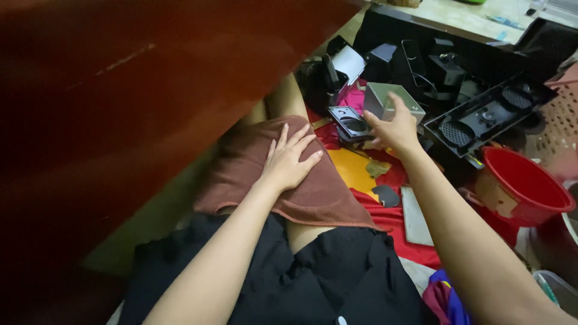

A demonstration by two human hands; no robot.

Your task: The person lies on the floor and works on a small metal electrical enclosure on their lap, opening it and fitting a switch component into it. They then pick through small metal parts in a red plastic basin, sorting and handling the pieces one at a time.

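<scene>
Head view — right hand half-hides grey box.

— What do we have underneath it all?

— The floor, and over it a red cloth spread beside our leg. On the cloth we see a yellow sheet, a small dark scrap and a flat grey panel.

— And past the cloth?

— A red bucket, with black plastic parts heaped behind.
</scene>
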